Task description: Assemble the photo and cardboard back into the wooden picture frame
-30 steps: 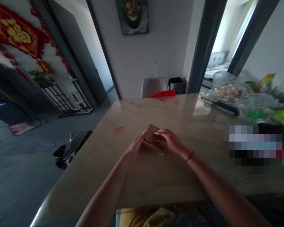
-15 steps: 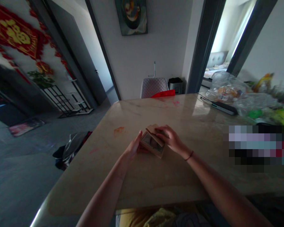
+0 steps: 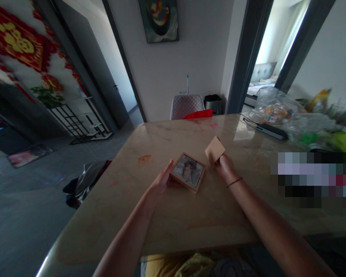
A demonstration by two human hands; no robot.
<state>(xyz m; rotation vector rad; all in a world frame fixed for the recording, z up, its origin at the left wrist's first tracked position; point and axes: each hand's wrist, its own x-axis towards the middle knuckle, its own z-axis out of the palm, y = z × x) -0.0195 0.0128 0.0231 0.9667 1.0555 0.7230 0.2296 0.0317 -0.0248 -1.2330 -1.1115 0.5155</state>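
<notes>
My left hand [image 3: 163,177] grips the left side of a shallow wooden box [image 3: 201,179], thumb along its edge and the other fingers partly hidden beneath. Inside its frame lies a grey picture [image 3: 188,171] of a figure with dark hair. The box is tilted just over the table. Off to the right, my right hand [image 3: 225,167] is closed on the lower corner of a square tan panel [image 3: 215,149], held up and apart from the box. Its fingertips are hidden behind the panel.
The marble-patterned table [image 3: 161,138] has an orange stain near the left hand. Clear plastic bags [image 3: 276,107] and a long black device with a cable [image 3: 272,130] lie at the back right. A quilted chair [image 3: 187,107] with a red item [image 3: 198,114] stands beyond the far edge.
My right hand has lifted the tan panel off the box and carried it right, turning its flat face into view. The picture in the box is now uncovered. My left hand stays in place.
</notes>
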